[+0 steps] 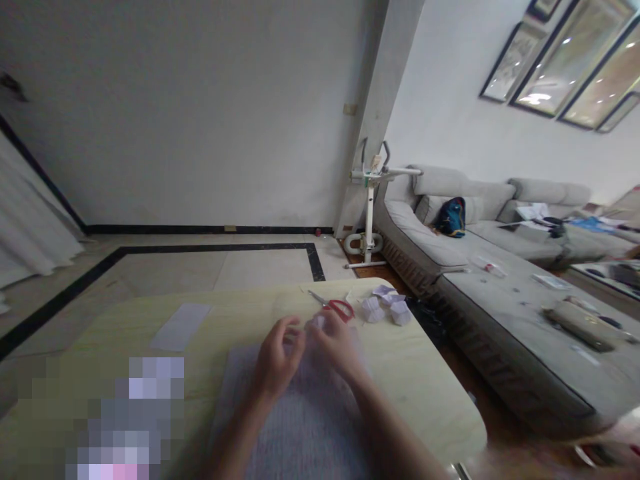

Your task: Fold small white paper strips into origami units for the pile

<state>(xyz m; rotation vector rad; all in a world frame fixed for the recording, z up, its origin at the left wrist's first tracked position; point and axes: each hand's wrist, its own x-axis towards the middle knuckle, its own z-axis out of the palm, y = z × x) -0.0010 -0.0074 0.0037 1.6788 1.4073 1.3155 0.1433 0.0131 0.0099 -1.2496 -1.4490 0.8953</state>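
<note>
My left hand [281,350] hovers above a greyish mat or cloth [300,427], its fingers curved and apart, with nothing seen in them. Close on its right, my right hand [334,340] has its fingers closed round a small pale piece of paper [319,322], mostly hidden by the hand. Just beyond that hand lies a pair of scissors [341,309] with red handles, blades pointing to the far left. Several folded pale-purple paper pieces [373,310] sit to the right of the scissors. Blur hides the finer finger detail.
The pale wooden table [440,393] has rounded corners. A flat sheet of paper [181,327] lies at its left, near a pixelated patch. Beyond the right edge stands a long grey sofa [500,320] with a blue backpack [453,217]. White exercise equipment [369,220] stands by the wall.
</note>
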